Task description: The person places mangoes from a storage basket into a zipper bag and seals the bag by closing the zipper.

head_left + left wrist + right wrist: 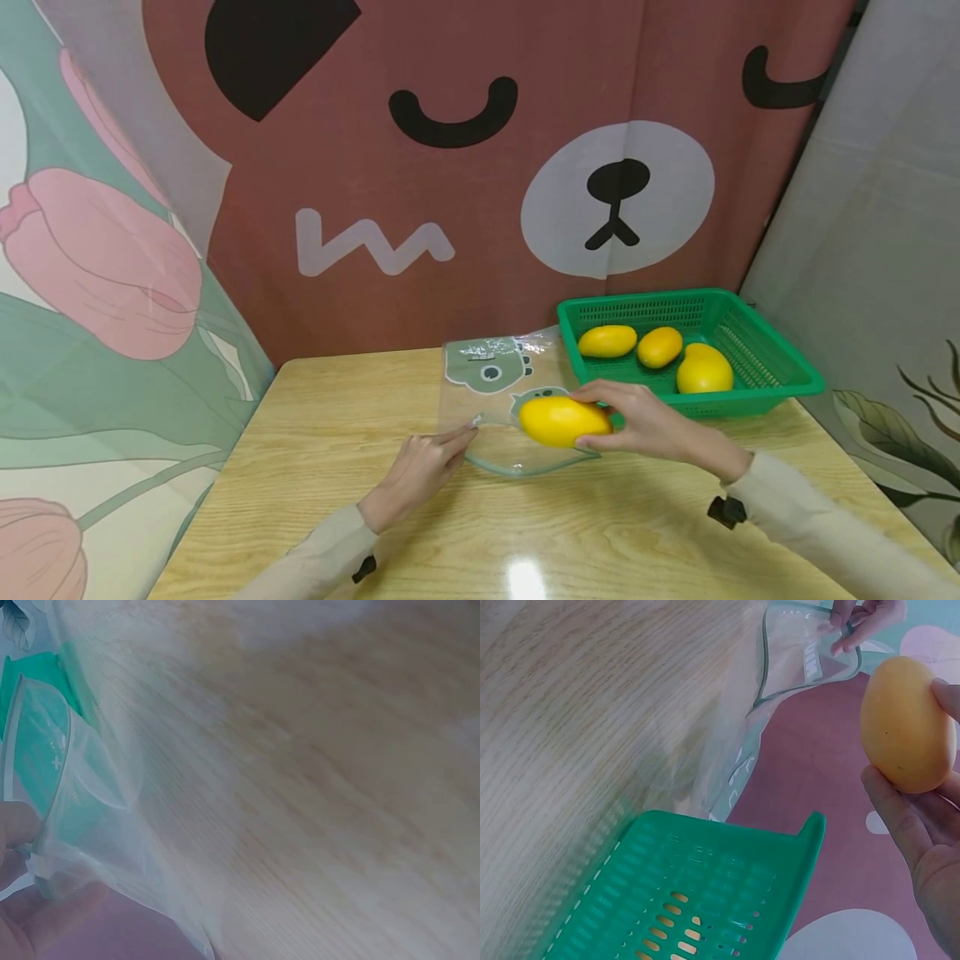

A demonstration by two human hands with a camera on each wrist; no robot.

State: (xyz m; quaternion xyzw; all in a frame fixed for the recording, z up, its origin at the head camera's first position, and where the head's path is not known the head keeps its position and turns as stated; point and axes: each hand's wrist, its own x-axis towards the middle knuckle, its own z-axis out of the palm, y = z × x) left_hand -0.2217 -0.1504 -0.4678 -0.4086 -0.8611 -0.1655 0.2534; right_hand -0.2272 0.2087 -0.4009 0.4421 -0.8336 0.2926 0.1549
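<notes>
In the head view my right hand grips a yellow mango by one end, thumb and fingers around it, above the near part of a clear plastic bag. The right wrist view shows the same mango between thumb and fingers. My left hand pinches the bag's edge at its left. Seen from the left wrist, the bag stands with its greenish-rimmed mouth spread apart, and the left fingertips hold that rim. Green cartoon animals are printed on the bag.
A green plastic basket stands at the back right, beside the bag, with three mangoes inside: one at left, one in the middle and a larger one nearer. A brown bear-print curtain hangs behind the wooden table.
</notes>
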